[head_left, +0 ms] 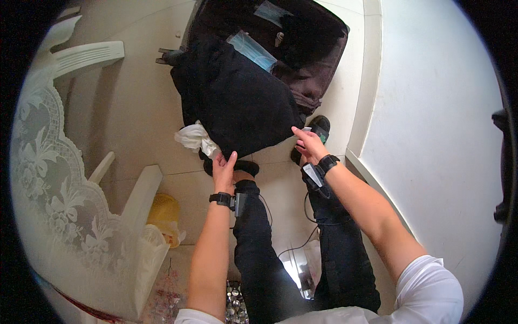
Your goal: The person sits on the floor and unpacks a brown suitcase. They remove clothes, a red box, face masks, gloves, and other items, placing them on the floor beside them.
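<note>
A black cloth [247, 101], perhaps a garment, lies draped over the near left part of an open dark suitcase [315, 81]. My left hand [223, 172] is at the cloth's lower corner, thumb raised beside its edge. A crumpled white plastic bag [195, 137] meets the fingers of that hand; whether they grip it or the cloth is hidden. My right hand [311, 145] is by the cloth's right corner, with thumb and fingers apart and the thumb tip over the edge. A small white piece shows behind that thumb.
Blue face masks [255, 50] lie in the suitcase. At left stands a table with a white lace tablecloth [52, 202], beside white plastic chair parts [89, 56]. Beneath is a yellow woven item [164, 210]. A white wall panel [433, 121] rises at right. Cables [301, 243] hang between my legs.
</note>
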A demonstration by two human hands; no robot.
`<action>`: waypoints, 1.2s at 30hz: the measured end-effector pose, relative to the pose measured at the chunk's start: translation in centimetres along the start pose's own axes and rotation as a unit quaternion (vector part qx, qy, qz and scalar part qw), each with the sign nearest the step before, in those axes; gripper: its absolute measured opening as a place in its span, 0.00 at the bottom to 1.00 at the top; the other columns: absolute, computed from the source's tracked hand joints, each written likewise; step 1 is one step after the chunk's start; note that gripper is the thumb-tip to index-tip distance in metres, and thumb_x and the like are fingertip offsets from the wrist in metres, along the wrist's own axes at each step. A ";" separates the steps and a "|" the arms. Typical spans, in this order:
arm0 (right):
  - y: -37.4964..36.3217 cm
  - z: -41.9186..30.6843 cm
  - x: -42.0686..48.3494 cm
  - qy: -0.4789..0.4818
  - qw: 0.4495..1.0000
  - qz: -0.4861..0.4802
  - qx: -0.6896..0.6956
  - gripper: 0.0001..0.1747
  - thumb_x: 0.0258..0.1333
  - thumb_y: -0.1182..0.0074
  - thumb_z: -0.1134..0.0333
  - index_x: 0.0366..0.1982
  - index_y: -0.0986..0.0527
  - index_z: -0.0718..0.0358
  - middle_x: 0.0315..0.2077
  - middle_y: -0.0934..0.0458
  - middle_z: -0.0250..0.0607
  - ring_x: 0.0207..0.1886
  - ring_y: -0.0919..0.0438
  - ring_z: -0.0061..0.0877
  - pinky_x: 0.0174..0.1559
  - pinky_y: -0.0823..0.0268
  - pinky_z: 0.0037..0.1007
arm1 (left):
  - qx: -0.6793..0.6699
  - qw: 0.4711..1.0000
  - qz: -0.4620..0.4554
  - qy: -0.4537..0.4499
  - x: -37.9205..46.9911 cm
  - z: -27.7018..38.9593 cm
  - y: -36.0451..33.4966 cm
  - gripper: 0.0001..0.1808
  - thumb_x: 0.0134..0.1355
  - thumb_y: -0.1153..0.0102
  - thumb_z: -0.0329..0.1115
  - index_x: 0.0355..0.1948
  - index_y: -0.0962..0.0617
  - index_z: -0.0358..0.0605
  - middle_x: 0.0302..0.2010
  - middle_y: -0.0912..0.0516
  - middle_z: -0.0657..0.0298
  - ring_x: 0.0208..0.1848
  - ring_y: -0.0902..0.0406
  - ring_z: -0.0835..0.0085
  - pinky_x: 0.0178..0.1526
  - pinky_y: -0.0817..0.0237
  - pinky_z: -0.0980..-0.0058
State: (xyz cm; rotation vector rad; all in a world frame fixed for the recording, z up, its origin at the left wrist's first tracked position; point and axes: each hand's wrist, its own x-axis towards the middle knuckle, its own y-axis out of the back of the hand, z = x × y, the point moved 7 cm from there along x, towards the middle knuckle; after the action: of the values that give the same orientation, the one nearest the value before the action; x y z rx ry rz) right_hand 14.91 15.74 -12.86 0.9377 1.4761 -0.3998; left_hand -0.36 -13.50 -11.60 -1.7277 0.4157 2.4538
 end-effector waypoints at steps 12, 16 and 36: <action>-2.3 1.4 0.8 -0.026 0.987 -0.102 0.125 0.24 0.59 0.31 0.45 0.41 0.26 0.55 0.30 0.24 0.29 0.28 0.26 0.21 0.26 0.38 0.24 | -0.251 0.959 0.032 0.126 -0.4 -1.1 -1.1 0.26 0.62 0.26 0.35 0.58 0.24 0.46 0.55 0.19 0.59 0.53 0.23 0.61 0.54 0.26 0.60; -2.9 1.2 -2.3 -0.099 0.954 -0.115 0.260 0.26 0.59 0.32 0.43 0.44 0.24 0.55 0.34 0.22 0.29 0.33 0.26 0.24 0.34 0.31 0.27 | -0.420 0.866 0.042 0.267 -3.8 -0.6 -1.5 0.24 0.61 0.26 0.30 0.56 0.23 0.41 0.56 0.22 0.54 0.54 0.24 0.60 0.59 0.27 0.56; -3.9 -18.1 -18.0 0.109 0.897 -0.409 0.125 0.12 0.64 0.42 0.71 0.48 0.22 0.66 0.43 0.14 0.37 0.41 0.15 0.22 0.46 0.21 0.27 | -0.101 0.968 -0.217 -0.082 -16.7 23.2 0.4 0.31 0.67 0.40 0.33 0.70 0.30 0.38 0.64 0.21 0.53 0.64 0.21 0.57 0.66 0.28 0.56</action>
State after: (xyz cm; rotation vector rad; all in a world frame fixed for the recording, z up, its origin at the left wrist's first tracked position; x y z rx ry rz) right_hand -1.93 21.12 5.93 0.5157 2.0307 -1.1488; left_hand -15.65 -6.19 11.38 -1.4673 -0.2180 2.3436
